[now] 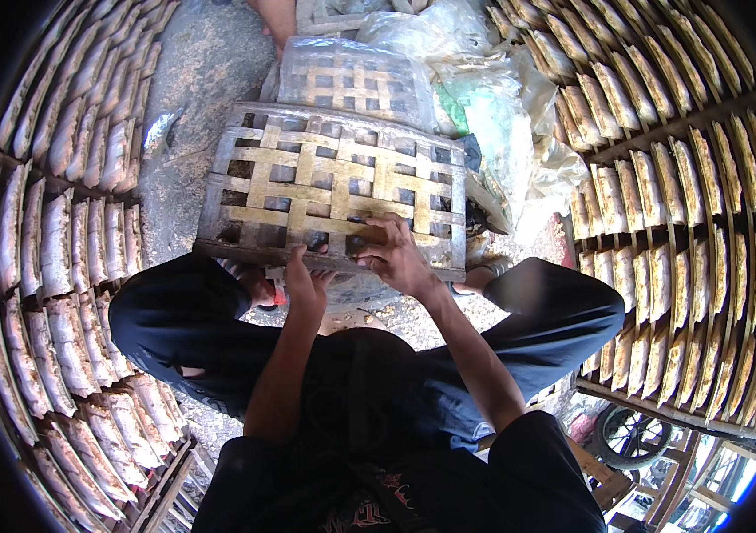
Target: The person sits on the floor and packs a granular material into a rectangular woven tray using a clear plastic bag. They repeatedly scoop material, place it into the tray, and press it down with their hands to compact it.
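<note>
A rectangular woven bamboo tray (324,163) in a weathered wooden frame tilts up in front of me, above the ground between my legs. My left hand (308,280) grips its near edge, the thumb over the frame and the fingers beneath. At the same edge, a little to the right, my right hand (399,261) has its fingers bent against the lattice and frame. Whether those fingertips pinch something small cannot be made out. Just beyond stands a second lattice tray (354,76) under clear plastic, partly hidden by the first.
Crumpled plastic sheeting (484,100) lies beyond to the right. Racks of pale, crusted slabs rise on the left (58,260) and right (671,200). A spoked wheel (632,436) is at lower right. Crumbs cover the concrete floor (198,80). Another person's limb (276,20) shows at the top.
</note>
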The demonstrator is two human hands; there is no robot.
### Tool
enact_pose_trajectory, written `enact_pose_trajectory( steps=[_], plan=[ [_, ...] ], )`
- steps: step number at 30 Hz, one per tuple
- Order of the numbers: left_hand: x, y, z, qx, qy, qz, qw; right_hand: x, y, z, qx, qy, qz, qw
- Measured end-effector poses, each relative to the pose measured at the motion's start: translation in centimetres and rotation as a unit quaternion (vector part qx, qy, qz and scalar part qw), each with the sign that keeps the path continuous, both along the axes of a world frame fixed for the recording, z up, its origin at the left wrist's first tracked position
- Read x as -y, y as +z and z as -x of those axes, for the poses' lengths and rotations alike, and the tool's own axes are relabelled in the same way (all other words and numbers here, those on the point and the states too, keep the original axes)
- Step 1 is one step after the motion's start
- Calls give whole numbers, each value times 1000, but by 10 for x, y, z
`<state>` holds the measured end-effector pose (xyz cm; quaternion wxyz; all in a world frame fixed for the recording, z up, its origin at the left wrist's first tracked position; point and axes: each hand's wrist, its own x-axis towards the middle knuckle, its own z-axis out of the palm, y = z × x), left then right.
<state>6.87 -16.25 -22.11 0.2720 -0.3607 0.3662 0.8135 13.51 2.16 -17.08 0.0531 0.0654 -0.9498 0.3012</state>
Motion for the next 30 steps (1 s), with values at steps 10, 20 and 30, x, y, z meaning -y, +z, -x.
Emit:
enact_pose_trajectory(
  steps=[10, 20, 30],
  plan=[
    [3, -7, 1, -17, -38, 11, 999, -5, -11, -4, 26, -3, -6, 1000],
    [-1, -4, -1, 12, -12, 19, 1000, -5, 6, -1, 7, 21, 38, 999],
    [-2, -7, -4, -25, -15, 21, 999, -4, -9, -13, 4, -50, 29, 998]
  ],
)
